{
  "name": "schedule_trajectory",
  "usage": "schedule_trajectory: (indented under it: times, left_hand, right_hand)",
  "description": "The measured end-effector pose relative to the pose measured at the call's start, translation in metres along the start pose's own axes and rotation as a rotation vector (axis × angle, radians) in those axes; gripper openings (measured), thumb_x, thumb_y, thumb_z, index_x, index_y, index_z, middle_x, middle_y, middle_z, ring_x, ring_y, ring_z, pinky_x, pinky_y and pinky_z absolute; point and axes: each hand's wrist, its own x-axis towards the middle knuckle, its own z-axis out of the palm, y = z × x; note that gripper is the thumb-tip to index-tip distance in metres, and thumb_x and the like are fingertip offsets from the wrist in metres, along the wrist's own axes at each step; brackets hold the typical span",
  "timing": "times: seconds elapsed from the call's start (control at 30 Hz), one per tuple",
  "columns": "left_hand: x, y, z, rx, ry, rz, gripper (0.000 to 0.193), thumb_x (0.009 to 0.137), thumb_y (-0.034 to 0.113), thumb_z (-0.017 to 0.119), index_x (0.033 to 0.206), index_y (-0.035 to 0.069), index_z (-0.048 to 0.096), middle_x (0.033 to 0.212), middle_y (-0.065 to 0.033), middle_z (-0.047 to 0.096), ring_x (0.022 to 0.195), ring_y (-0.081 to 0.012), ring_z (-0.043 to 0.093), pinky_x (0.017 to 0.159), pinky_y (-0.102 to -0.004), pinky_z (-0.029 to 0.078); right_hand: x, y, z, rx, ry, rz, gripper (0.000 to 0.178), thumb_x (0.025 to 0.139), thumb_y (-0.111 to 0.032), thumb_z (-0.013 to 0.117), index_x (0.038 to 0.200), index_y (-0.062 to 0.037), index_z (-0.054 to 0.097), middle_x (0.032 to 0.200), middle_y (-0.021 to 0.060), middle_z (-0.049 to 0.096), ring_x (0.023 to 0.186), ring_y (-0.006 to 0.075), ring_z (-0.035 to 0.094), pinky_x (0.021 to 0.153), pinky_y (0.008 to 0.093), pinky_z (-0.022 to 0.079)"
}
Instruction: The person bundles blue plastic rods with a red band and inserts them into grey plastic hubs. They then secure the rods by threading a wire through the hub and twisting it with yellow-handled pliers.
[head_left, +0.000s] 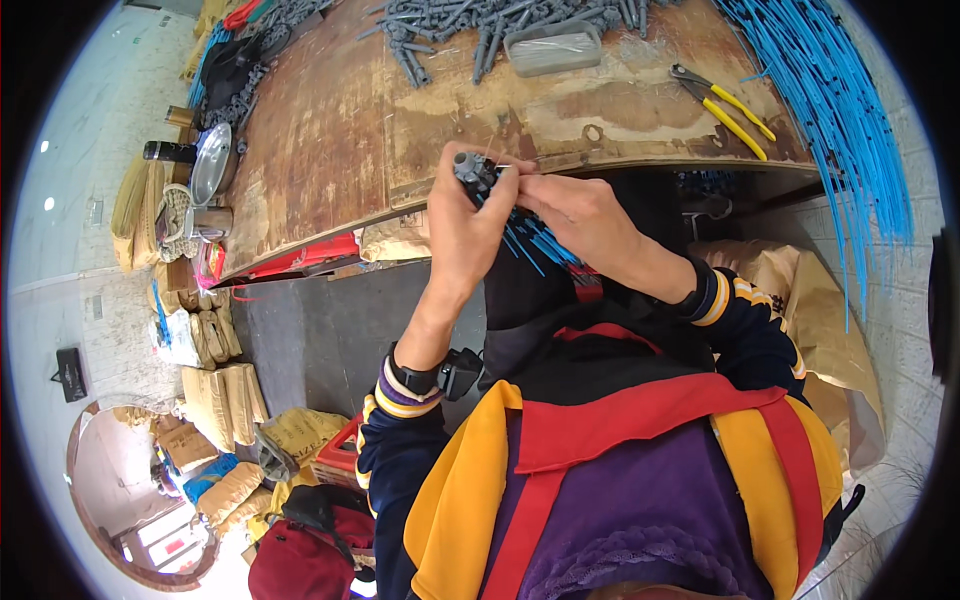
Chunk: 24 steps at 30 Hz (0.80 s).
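Note:
Just off the table's front edge, my left hand point(462, 218) is closed around a dark grey plastic piece point(468, 168) with a round, light grey end. My right hand point(580, 212) meets it from the right, its fingers pinched together close to the left thumb. What those right fingertips hold is too small to make out. Below the hands, several thin blue strips point(532, 248) hang over my lap; whether they join the grey piece I cannot tell.
The worn wooden table point(330, 120) bears a heap of grey plastic parts point(500, 25), a clear tray of thin pale strips point(553, 48) and yellow-handled pliers point(735, 115). Long blue strips point(820, 100) spill over its right end. A metal bowl point(211, 165) stands at the left.

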Motion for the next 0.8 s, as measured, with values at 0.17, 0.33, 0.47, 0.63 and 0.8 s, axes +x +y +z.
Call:
schedule_trajectory:
  times: [0.17, 0.33, 0.47, 0.63, 0.8]
  left_hand:
    - [0.0, -0.006, -0.015, 0.047, -0.06, 0.044, 0.009, 0.09, -0.003, 0.056, 0.096, 0.0, 0.05, 0.093, -0.0141, 0.069, 0.091, -0.0208, 0.066, 0.087, -0.0335, 0.049]
    - [0.001, -0.01, -0.028, -0.201, -0.217, 0.068, 0.012, 0.088, -0.008, 0.052, 0.094, 0.0, 0.047, 0.093, -0.0197, 0.067, 0.094, -0.0277, 0.066, 0.09, -0.041, 0.049]
    - [0.018, 0.002, -0.029, -0.258, -0.327, 0.095, 0.013, 0.087, -0.01, 0.051, 0.094, 0.0, 0.047, 0.093, -0.0199, 0.066, 0.093, -0.0271, 0.066, 0.088, -0.039, 0.05]
    - [0.033, -0.009, -0.023, -0.104, -0.409, 0.103, 0.015, 0.088, -0.006, 0.058, 0.098, 0.001, 0.05, 0.092, -0.0142, 0.068, 0.091, -0.0202, 0.067, 0.082, -0.0318, 0.051]
    - [0.016, -0.009, -0.01, -0.141, -0.417, 0.066, 0.014, 0.089, -0.007, 0.055, 0.097, 0.001, 0.047, 0.087, -0.0159, 0.066, 0.089, -0.0234, 0.066, 0.087, -0.0364, 0.051]
  right_hand:
    - [-0.011, 0.014, -0.059, -0.506, -0.291, 0.009, 0.02, 0.082, -0.016, 0.072, 0.094, -0.0017, 0.066, 0.077, 0.0114, 0.063, 0.072, 0.0302, 0.064, 0.061, 0.0347, 0.052]
    - [-0.004, 0.074, -0.173, -0.964, -0.06, 0.007, 0.038, 0.08, -0.03, 0.072, 0.103, -0.0019, 0.061, 0.098, 0.0125, 0.058, 0.093, 0.0323, 0.057, 0.08, 0.0408, 0.048]
    - [-0.007, 0.13, -0.21, -1.025, -0.109, 0.125, 0.042, 0.087, -0.033, 0.066, 0.114, -0.0022, 0.057, 0.103, 0.0169, 0.055, 0.098, 0.0334, 0.054, 0.086, 0.0411, 0.044]
    - [0.004, 0.108, -0.203, -0.629, -0.076, 0.205, 0.036, 0.092, -0.027, 0.06, 0.116, -0.001, 0.056, 0.096, 0.0138, 0.055, 0.091, 0.022, 0.056, 0.081, 0.0347, 0.045]
    - [0.037, -0.017, -0.14, 0.27, -0.587, 0.897, 0.032, 0.095, -0.016, 0.053, 0.124, -0.0027, 0.052, 0.091, 0.0084, 0.058, 0.08, 0.01, 0.057, 0.071, 0.0251, 0.045]
